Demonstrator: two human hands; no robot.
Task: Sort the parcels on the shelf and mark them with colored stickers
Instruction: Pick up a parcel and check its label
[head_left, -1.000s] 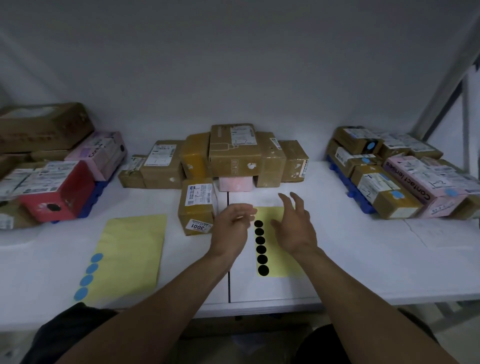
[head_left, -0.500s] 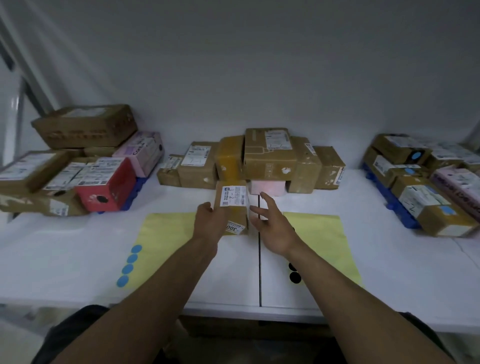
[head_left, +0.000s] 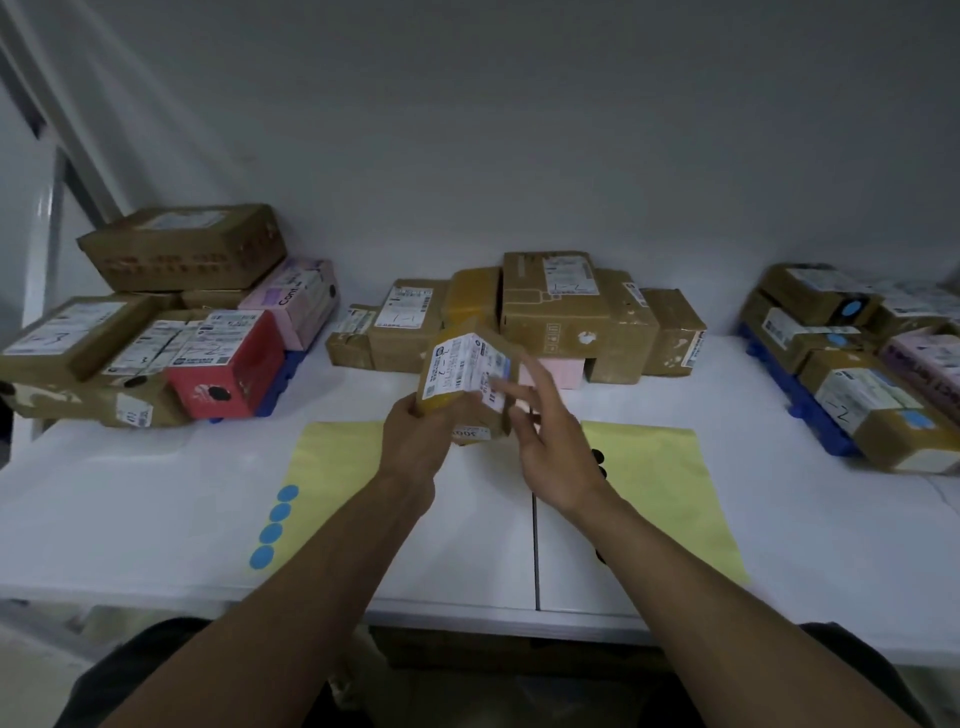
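Note:
A small brown parcel (head_left: 467, 382) with a white label is tilted up off the white shelf (head_left: 130, 509), and my left hand (head_left: 415, 441) grips its lower left corner. My right hand (head_left: 550, 441) is beside its right side with fingers spread, fingertips touching the label edge. A yellow sheet (head_left: 332, 467) with blue round stickers (head_left: 272, 527) lies to the left. Another yellow sheet (head_left: 660, 488) lies to the right; its black stickers (head_left: 598, 457) are mostly hidden by my right arm.
A middle pile of brown parcels (head_left: 561, 312) stands at the back over a pink box (head_left: 561, 371). A left group includes a red box (head_left: 228, 358). A right group (head_left: 852, 358) bears blue stickers on a blue pallet. The shelf's front edge is near my body.
My left hand has taken hold of the small parcel and lifted and tilted it up off the shelf. My right hand moved from the black-sticker sheet up to the parcel's side. The view shifted left.

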